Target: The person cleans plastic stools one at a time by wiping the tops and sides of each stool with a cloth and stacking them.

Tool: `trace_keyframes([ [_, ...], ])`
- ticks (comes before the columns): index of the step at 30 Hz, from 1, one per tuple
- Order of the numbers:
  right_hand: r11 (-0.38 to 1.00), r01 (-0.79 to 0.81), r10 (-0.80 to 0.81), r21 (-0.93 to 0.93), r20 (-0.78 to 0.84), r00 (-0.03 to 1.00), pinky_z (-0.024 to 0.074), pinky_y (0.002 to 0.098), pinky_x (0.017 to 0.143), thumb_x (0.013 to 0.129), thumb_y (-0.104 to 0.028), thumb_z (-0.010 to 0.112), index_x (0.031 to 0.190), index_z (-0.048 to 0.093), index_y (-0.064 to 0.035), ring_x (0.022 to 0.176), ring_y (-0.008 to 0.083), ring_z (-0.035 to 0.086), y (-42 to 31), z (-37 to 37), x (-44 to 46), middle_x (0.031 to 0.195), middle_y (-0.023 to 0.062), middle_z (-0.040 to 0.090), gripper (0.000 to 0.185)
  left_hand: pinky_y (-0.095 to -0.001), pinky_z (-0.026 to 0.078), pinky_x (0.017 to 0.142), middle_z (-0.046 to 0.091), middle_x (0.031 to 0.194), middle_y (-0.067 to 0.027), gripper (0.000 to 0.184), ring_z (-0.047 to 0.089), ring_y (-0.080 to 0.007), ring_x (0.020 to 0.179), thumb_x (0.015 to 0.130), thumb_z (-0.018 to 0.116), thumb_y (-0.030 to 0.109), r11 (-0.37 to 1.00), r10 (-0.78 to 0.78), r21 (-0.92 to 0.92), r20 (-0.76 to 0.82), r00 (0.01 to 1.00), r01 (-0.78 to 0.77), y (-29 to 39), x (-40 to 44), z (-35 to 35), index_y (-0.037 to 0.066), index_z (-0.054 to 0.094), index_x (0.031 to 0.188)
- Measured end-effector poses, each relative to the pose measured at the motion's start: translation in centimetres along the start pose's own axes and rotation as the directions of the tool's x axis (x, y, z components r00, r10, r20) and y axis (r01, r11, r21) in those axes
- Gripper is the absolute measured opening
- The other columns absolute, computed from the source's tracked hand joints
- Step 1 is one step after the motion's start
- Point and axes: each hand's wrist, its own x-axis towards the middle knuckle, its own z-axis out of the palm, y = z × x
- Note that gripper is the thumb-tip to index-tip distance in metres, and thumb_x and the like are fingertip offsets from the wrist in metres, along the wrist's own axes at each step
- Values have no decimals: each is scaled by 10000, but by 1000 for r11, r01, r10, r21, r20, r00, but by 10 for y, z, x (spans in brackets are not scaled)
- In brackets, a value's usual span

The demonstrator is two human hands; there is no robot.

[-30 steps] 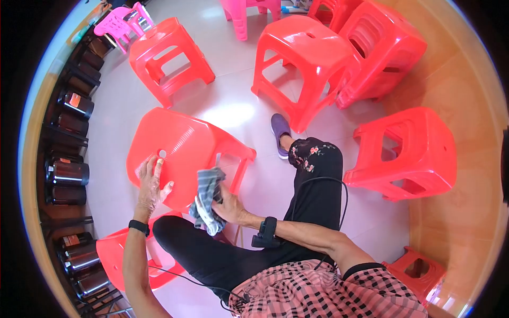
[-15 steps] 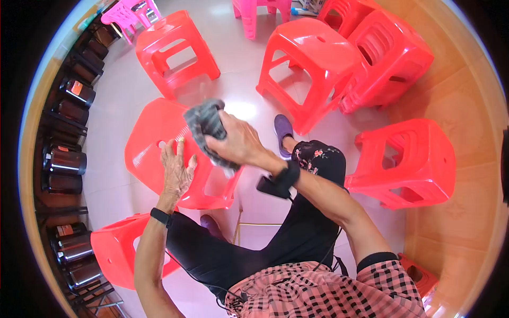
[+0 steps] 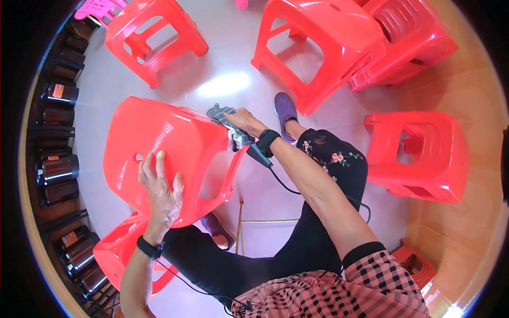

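Observation:
A red plastic stool [image 3: 135, 127] stands tilted in front of me, its slotted seat turned up toward the camera. My left hand [image 3: 161, 193] rests on that seat near the small centre hole, fingers spread. In my right hand [image 3: 244, 121] is a bunched grey cloth [image 3: 222, 114], at the far right side of the same stool by its leg. The fingers are wrapped round the cloth, and its pale end hangs below the hand. Dark bands circle both wrists, and a small black device with a cable is at the right one.
More red stools stand around: one at the upper left [image 3: 154, 37], a large one at the top [image 3: 318, 42], stacked ones [image 3: 413, 42] beside it, one at the right [image 3: 419, 156] near the wooden wall [image 3: 445, 95]. Dark cylindrical containers [image 3: 58, 169] line the left.
My right hand has carried the cloth from above the seat's edge to the stool's right side. The stool appears more tilted and nearer, with my left hand still on it. The camera view has shifted.

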Motion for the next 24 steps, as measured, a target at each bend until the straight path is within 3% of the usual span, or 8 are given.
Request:
trace_keyframes([
  [8, 990, -137, 138, -14, 121, 983, 489, 381, 864, 756, -530, 615, 1134, 598, 71, 1023, 333, 621, 92, 20, 91, 1117, 254, 618, 710, -572, 197, 1043, 249, 1413, -256, 589, 224, -450, 1294, 904, 517, 328, 1000, 13, 24, 67, 998, -14, -7, -3, -3, 19, 331, 1370],
  [10, 991, -136, 135, 12, 78, 988, 478, 345, 753, 802, -458, 603, 1053, 647, 57, 865, 234, 631, 116, 27, 110, 976, 194, 665, 575, -577, 195, 1044, 245, 1416, -255, 589, 226, -445, 1295, 915, 502, 358, 999, 33, 4, 64, 997, -33, -7, -4, -4, 27, 334, 1372],
  [12, 976, -202, 203, -87, 4, 979, 491, 363, 785, 803, -438, 604, 1045, 653, 45, 893, 302, 646, 137, 31, 118, 1001, 221, 664, 542, -578, 203, 1040, 229, 1426, -249, 603, 221, -437, 1300, 925, 475, 400, 1000, 21, 0, 90, 996, -21, -9, -6, -5, 39, 319, 1382],
  [14, 960, -187, 143, -210, -210, 967, 488, 416, 844, 801, -396, 624, 1109, 602, 18, 978, 369, 619, 156, 34, 106, 1072, 227, 636, 516, -572, 212, 1037, 216, 1431, -244, 622, 214, -427, 1306, 931, 446, 434, 1000, 23, 4, 91, 996, -23, -10, -5, -5, 47, 297, 1393],
  [15, 960, -190, 147, -205, -206, 967, 488, 416, 844, 801, -396, 624, 1109, 602, 18, 978, 369, 619, 161, 40, 100, 1072, 227, 636, 516, -568, 210, 1040, 212, 1433, -241, 635, 209, -425, 1308, 933, 424, 458, 1000, 22, 0, 92, 996, -22, -10, -5, -5, 53, 280, 1400],
  [17, 942, -313, 239, -121, -413, 879, 455, 476, 915, 802, -379, 650, 1258, 475, -63, 1095, 383, 557, 169, 49, 90, 1178, 199, 575, 581, -567, 207, 1041, 214, 1432, -241, 636, 209, -426, 1307, 934, 425, 461, 1000, 7, -22, 97, 995, -4, -12, -5, -3, 49, 283, 1397],
  [20, 914, -401, 325, -67, -472, 820, 448, 480, 915, 821, -337, 645, 1295, 393, -76, 1092, 380, 548, 155, 52, 80, 1189, 182, 548, 597, -565, 204, 1043, 224, 1427, -242, 634, 212, -431, 1303, 931, 438, 448, 1000, 6, -27, 106, 994, -3, -11, -6, -6, 39, 289, 1392],
  [24, 906, -423, 377, 18, -486, 788, 445, 478, 925, 844, -325, 615, 1275, 410, -47, 1102, 398, 543, 174, 71, 63, 1194, 196, 559, 552, -564, 207, 1039, 252, 1416, -249, 620, 223, -441, 1295, 912, 488, 390, 999, 46, 25, 71, 996, -48, -7, -2, -5, 17, 314, 1377],
])
